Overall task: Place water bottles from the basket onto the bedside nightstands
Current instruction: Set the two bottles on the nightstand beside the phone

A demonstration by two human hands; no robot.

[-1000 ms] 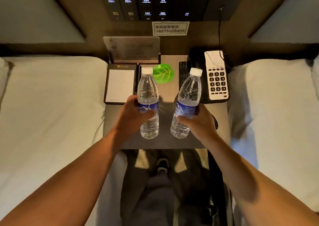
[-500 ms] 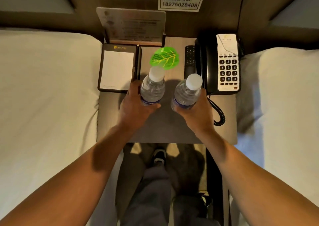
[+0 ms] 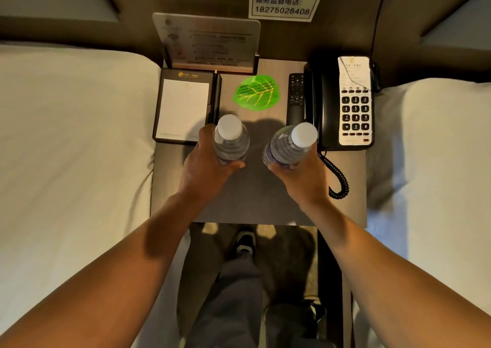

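Two clear water bottles with white caps are upright over the middle of the grey nightstand (image 3: 255, 201). My left hand (image 3: 207, 167) is wrapped around the left bottle (image 3: 230, 141), and my right hand (image 3: 305, 177) grips the right bottle (image 3: 289, 145), which leans slightly right. I see both from above, so their bases are hidden and I cannot tell whether they touch the tabletop. No basket is in view.
On the nightstand lie a notepad holder with pen (image 3: 184, 107), a green leaf-shaped card (image 3: 256, 93), a remote (image 3: 295, 99) and a black phone (image 3: 342, 103) with coiled cord (image 3: 336, 177). A sign stand (image 3: 210, 40) is at the back. White beds flank both sides.
Both hands carried the bottles forward and lower over the nightstand. The camera tilted down and closer, so the bottles now appear from above.
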